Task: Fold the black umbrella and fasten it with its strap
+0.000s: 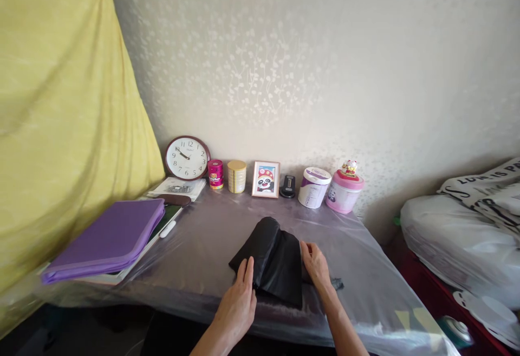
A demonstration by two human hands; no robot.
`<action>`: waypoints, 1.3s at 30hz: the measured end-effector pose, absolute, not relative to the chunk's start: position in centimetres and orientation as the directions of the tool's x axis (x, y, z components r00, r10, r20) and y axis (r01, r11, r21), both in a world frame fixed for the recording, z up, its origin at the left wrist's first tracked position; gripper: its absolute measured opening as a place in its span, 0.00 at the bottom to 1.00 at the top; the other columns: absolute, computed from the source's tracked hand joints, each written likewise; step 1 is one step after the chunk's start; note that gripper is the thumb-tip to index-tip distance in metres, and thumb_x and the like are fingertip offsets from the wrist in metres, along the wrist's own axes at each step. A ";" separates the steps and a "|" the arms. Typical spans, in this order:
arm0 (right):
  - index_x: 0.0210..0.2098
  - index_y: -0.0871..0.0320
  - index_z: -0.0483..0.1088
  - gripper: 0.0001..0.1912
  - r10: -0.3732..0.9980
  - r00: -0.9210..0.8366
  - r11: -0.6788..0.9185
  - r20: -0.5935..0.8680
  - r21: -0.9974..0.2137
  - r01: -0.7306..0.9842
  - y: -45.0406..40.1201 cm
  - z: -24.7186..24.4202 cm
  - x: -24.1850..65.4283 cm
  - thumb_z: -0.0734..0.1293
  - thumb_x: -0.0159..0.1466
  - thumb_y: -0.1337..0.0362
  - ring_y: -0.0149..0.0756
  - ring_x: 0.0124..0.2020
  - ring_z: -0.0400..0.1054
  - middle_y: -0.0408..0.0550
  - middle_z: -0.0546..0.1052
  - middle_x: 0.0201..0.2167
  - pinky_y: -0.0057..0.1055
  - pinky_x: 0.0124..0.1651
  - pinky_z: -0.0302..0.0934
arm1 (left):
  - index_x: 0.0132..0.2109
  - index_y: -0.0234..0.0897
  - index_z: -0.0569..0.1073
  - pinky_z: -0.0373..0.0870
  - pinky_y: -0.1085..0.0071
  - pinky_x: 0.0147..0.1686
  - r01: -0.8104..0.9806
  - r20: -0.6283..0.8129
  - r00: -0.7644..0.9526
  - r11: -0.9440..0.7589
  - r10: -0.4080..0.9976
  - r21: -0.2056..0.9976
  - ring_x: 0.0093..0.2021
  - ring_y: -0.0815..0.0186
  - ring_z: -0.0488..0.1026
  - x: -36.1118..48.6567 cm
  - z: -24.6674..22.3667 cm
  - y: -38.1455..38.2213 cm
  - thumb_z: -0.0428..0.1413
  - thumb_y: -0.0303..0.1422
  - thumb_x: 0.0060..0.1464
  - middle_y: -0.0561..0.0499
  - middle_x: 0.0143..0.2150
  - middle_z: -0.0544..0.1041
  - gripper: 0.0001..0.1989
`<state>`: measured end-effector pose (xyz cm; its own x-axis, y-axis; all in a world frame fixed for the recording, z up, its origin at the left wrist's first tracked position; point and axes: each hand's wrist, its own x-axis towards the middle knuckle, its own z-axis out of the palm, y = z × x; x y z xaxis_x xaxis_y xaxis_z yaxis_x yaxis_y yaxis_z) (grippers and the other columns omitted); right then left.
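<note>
A folded piece of thin, slightly glossy black material [280, 269] lies near the front of the table, its upper left part bulging in a rounded fold. Whether it is cloth or plastic, I cannot tell. My left hand [239, 302] rests against its lower left side, fingers stretched out and nearly straight. At its right edge, my right hand [314, 264] has thumb and fingers pinched together on the material. A small dark crumpled scrap [337, 284] shows just right of my right wrist.
Clear plastic covers the table [195, 258]. On the left lie a purple folder [105, 237] and a white marker-like object [168, 229]. Along the wall stand a clock [187, 157], tins, a panda picture frame [265, 179], and two tubs, the pink one [344, 192] topped by a figurine.
</note>
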<state>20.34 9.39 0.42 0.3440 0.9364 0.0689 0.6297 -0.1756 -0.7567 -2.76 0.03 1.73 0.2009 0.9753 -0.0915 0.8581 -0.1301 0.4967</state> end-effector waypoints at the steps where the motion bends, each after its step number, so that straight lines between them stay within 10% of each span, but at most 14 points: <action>1: 0.32 0.57 0.67 0.15 0.929 0.358 -0.176 0.094 -0.740 0.649 9.4 0.4 20.5 0.57 0.59 0.53 0.37 0.35 0.70 0.51 0.74 0.32 0.28 0.34 0.62 | 0.65 0.36 0.33 0.64 0.73 0.44 0.857 -0.092 0.201 -0.130 0.975 0.499 0.48 0.64 0.70 -2.8 1.7 0.0 0.37 0.28 0.56 0.43 0.67 0.40 0.32; 6: 0.35 0.59 0.69 0.21 0.943 0.328 -0.206 -0.052 -0.866 0.455 9.5 0.4 20.6 0.56 0.57 0.49 0.35 0.25 0.68 0.47 0.74 0.24 0.27 0.24 0.59 | 0.65 0.36 0.34 0.64 0.73 0.44 0.850 -0.064 0.191 -0.133 0.979 0.510 0.47 0.65 0.70 -2.7 1.6 0.0 0.36 0.28 0.56 0.42 0.67 0.41 0.31; 18: 0.20 0.59 0.70 0.22 0.940 0.317 -0.025 0.123 -0.906 0.423 9.8 0.6 18.9 0.60 0.52 0.45 0.36 0.23 0.63 0.43 0.68 0.15 0.28 0.25 0.54 | 0.65 0.34 0.34 0.65 0.73 0.43 0.849 -0.057 0.193 -0.138 0.980 0.510 0.48 0.65 0.70 -2.7 1.7 0.0 0.36 0.27 0.56 0.41 0.67 0.42 0.31; 39: 0.25 0.61 0.69 0.21 0.968 0.228 0.059 0.107 -0.977 0.205 13.2 4.3 12.3 0.60 0.54 0.48 0.30 0.21 0.60 0.41 0.67 0.17 0.25 0.22 0.53 | 0.65 0.34 0.35 0.66 0.71 0.41 0.881 -0.085 0.186 -0.127 0.979 0.455 0.46 0.62 0.71 -2.5 1.2 0.2 0.39 0.24 0.51 0.38 0.67 0.41 0.35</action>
<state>12.35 13.19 4.32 0.2279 0.9678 0.1066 0.2050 0.0594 -0.9770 -2.48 0.21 1.24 0.1856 0.9789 -0.0854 0.8812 -0.1274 0.4553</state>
